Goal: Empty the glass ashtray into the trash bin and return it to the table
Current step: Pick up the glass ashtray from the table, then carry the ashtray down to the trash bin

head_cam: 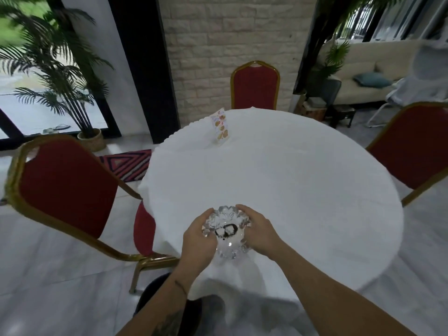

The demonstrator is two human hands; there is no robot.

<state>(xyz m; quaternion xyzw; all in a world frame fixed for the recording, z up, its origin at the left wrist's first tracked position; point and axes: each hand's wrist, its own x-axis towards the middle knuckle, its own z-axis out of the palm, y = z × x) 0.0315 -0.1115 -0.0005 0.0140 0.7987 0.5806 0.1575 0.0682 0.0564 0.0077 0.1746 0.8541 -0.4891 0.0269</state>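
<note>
ashtray (226, 232) upright, mouth up, round | left hand (197, 240) and right hand (258, 235) fingers clasping rim | over table (303, 180) edge

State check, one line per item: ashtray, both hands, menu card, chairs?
glass ashtray: held near the table edge, dark residue inside
left hand: gripping the ashtray's left side
right hand: gripping its right side
menu card: standing upright on the table
red chairs: unoccupied
</note>
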